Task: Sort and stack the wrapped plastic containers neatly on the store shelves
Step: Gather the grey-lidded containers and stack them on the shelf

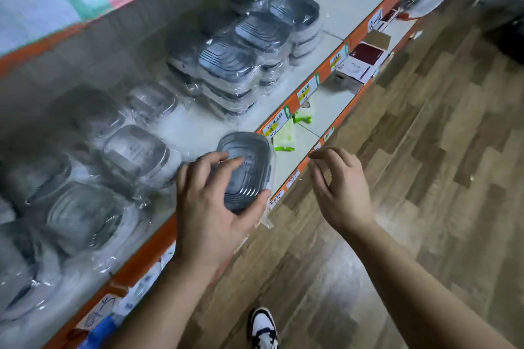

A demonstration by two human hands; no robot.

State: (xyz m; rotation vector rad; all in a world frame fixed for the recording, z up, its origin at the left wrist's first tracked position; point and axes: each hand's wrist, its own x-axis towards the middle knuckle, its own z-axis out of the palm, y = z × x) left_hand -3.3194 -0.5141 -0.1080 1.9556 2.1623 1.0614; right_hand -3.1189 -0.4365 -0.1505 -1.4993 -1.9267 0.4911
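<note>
My left hand [209,204] grips a wrapped grey-lidded plastic container [246,161] at the front edge of the shelf [195,133], fingers over its lid and thumb under its near end. My right hand [340,184] hovers just right of it, past the shelf edge, fingers loosely curled and holding nothing. Neat stacks of wrapped containers [235,65] stand further along the shelf. Several loose wrapped containers [136,150] lie scattered on the shelf to the left.
The shelf has an orange front rail [286,110] with price labels. A lower shelf [326,110] holds green-and-white packets [283,139] and red-and-white boxes [360,62]. Wood-pattern floor [425,178] lies to the right, with my shoe [262,329] below.
</note>
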